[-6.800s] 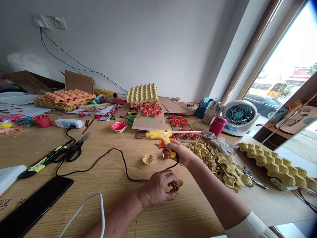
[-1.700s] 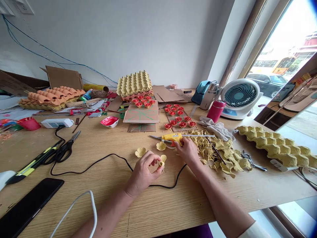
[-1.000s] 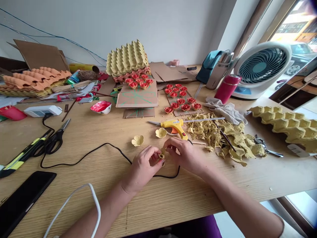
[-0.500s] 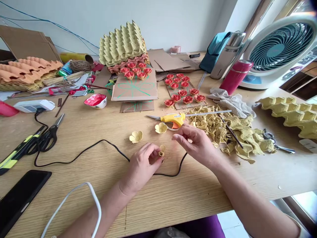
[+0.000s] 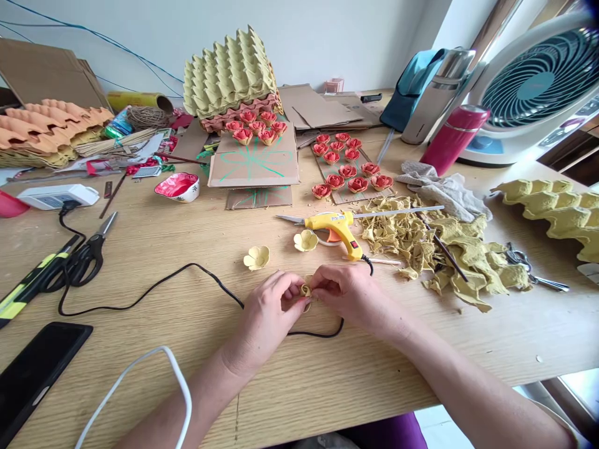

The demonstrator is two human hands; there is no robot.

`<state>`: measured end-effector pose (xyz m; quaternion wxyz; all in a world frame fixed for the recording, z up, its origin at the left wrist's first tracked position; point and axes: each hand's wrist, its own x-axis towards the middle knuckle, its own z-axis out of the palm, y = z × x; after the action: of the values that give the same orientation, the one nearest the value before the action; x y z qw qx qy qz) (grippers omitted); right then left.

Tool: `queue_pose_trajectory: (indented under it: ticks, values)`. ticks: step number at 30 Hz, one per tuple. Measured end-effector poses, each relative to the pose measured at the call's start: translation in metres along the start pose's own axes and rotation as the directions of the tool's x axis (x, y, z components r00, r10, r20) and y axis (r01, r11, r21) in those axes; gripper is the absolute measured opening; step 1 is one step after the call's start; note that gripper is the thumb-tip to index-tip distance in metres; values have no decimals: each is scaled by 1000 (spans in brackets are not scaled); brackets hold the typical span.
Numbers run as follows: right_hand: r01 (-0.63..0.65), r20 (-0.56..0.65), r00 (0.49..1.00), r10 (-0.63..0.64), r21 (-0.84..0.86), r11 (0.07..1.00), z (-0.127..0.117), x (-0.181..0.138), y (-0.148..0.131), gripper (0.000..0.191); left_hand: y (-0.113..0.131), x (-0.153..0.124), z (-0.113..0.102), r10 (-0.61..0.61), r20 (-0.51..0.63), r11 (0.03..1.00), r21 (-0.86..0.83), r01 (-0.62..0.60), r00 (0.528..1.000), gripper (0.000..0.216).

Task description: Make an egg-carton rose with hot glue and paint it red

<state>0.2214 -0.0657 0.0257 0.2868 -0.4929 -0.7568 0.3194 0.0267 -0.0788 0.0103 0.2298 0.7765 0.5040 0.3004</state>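
Note:
My left hand (image 5: 269, 312) and my right hand (image 5: 344, 293) meet low over the wooden table (image 5: 187, 299), both pinching a small rolled yellow paper flower (image 5: 306, 290). Their fingers are closed around it. Just beyond my right hand lies the yellow glue gun (image 5: 339, 226) on its side, its black cord (image 5: 154, 290) running left across the table. Two loose yellow flower pieces rest nearby, one (image 5: 257, 257) to the left and one (image 5: 306, 240) by the gun's nozzle.
A heap of yellow egg-carton scraps (image 5: 435, 249) lies to the right. Red paper roses (image 5: 349, 171) sit on cardboard behind. Scissors (image 5: 84, 259), a black phone (image 5: 37, 368), a white cable (image 5: 140, 380), a red bowl (image 5: 178, 186), a fan (image 5: 533, 87) and stacked egg trays (image 5: 229, 72) surround the work spot.
The glue gun was laid down on the table. My right hand came back to the small flower, and both hands now pinch it. The camera has tilted down and moved closer.

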Motion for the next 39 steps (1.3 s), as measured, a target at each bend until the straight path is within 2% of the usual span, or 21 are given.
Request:
queue_pose_trajectory:
  ticks: [15,25,33,39]
  values:
    - [105,-44,993,-107,-38,994,3,1,4,21,0,3,-2,21,38,1000,3,-21,999,21]
    - [89,-1,996,-89,-8,996,3,2,4,23,0,5,-4,28,68,1000,-2,-28,997,22]
    - [28,-14,1000,-27,20,999,2,2,2,22,2,5,-4,118,30,992,36,-119,993,21]
    - [133,-10,991,-133,-27,991,0,2,3,25,1,4,-4,173,-53,985,27,-172,984,20]
